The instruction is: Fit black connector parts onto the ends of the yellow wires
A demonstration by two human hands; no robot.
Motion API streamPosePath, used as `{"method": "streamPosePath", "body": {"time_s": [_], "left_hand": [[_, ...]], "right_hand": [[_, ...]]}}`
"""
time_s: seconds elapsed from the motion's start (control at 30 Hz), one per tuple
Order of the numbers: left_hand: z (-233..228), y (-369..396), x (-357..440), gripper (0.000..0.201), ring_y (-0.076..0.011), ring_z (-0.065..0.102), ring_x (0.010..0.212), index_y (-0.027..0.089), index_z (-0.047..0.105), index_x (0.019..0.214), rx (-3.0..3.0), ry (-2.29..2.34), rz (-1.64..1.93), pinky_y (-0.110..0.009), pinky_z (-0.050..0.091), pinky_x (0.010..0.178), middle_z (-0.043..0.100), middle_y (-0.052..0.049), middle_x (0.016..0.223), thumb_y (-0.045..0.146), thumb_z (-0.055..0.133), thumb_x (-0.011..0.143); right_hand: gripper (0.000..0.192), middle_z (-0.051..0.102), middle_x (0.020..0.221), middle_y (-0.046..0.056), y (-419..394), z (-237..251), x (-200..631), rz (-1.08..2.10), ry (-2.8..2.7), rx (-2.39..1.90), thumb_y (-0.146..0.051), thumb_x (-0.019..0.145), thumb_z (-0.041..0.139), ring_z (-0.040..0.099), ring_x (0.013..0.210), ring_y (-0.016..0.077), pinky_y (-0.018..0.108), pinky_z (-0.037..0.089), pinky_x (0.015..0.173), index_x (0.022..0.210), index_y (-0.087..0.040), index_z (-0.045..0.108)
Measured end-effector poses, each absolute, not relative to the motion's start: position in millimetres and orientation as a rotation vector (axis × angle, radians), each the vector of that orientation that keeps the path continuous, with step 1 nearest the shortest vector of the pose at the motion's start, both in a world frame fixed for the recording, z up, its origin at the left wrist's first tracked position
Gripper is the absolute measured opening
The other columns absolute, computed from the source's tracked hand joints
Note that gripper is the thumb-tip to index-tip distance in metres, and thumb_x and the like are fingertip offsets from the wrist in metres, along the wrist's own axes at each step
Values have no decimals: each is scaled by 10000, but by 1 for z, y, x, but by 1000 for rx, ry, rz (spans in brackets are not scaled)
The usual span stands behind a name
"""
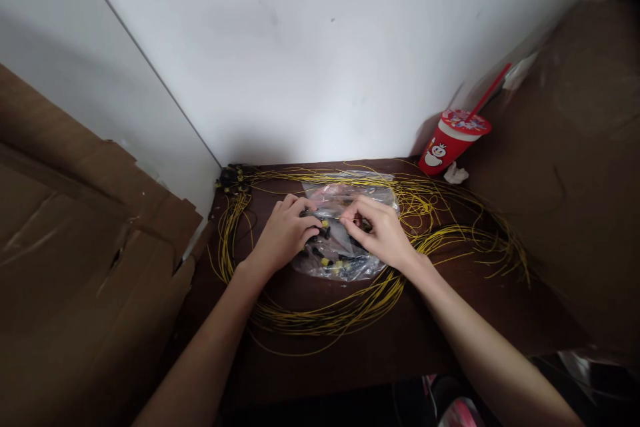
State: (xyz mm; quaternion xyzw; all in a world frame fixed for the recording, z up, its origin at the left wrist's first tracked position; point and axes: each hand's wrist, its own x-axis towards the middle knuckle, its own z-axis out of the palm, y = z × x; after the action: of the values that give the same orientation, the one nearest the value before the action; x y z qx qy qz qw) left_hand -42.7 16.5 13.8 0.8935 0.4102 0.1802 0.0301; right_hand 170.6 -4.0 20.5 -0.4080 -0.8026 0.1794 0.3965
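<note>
Over a clear plastic bag (367,270) my two hands face each other, a short gap apart. My left hand (290,227) is closed on a small black-and-yellow connector (324,224). Between thumb and forefinger, my right hand (374,227) pinches the end of a thin yellow wire, its tip pointing left toward the connector. More black-and-yellow connectors (327,261) lie in the bag. Around it loops a large bundle of yellow wires (320,323), with loose ends spreading to the right. Whether the wire touches the connector I cannot tell.
Dark connectors (233,179) cluster at the table's back left corner. A red cup (447,143) with a straw stands at the back right, beside a crumpled white tissue (456,174). Cardboard (90,267) rises on the left, a brown panel (575,180) on the right, a white wall (320,67) behind.
</note>
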Motion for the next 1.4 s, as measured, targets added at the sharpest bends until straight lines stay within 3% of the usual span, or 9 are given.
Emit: {"method": "streamPosePath", "body": {"time_s": [0.2, 0.4, 0.57, 0.93, 1.2, 1.4], "left_hand": [[20, 12, -34, 47, -249, 456, 1059, 222, 686, 831, 2627, 1270, 787, -440, 339, 898, 631, -47, 1124, 219, 644, 810], [25, 8, -25, 89, -164, 546, 836, 188, 662, 879, 2147, 1103, 1096, -320, 448, 780, 644, -28, 860, 185, 614, 804], [23, 8, -23, 227, -138, 572, 799, 219, 695, 1005, 1928, 1006, 1115, -275, 466, 705, 651, -38, 918, 185, 596, 803], [23, 4, -15, 132, -142, 630, 747, 155, 680, 824, 1523, 998, 1126, -269, 503, 699, 700, -46, 830, 238, 688, 721], [22, 3, -13, 176, -88, 517, 578, 151, 620, 661, 1704, 1124, 1198, -211, 400, 564, 605, 15, 624, 272, 624, 789], [21, 2, -13, 182, -86, 497, 579, 148, 592, 661, 1683, 1158, 1275, -207, 392, 562, 574, 19, 623, 272, 628, 790]], "right_hand": [[115, 557, 750, 15, -4, 23, 170, 490, -2007, -1028, -203, 875, 506, 517, 681, 132, 263, 413, 624, 787, -181, 576], [111, 549, 719, 4, -7, 23, 165, 552, -1962, -1023, -206, 867, 525, 515, 680, 132, 271, 416, 637, 774, -187, 584], [114, 550, 722, 1, -7, 22, 164, 569, -1946, -1018, -222, 867, 527, 517, 685, 131, 275, 420, 653, 774, -193, 586], [102, 548, 681, -13, -5, 22, 165, 568, -1856, -1020, -201, 831, 555, 512, 650, 121, 261, 408, 621, 733, -190, 583], [87, 571, 682, -14, -6, 23, 166, 566, -1851, -1023, -157, 792, 556, 517, 645, 116, 249, 408, 613, 716, -187, 585], [88, 566, 669, -16, -6, 21, 165, 603, -1844, -1021, -167, 793, 564, 517, 639, 113, 248, 410, 620, 711, -181, 592]]}}
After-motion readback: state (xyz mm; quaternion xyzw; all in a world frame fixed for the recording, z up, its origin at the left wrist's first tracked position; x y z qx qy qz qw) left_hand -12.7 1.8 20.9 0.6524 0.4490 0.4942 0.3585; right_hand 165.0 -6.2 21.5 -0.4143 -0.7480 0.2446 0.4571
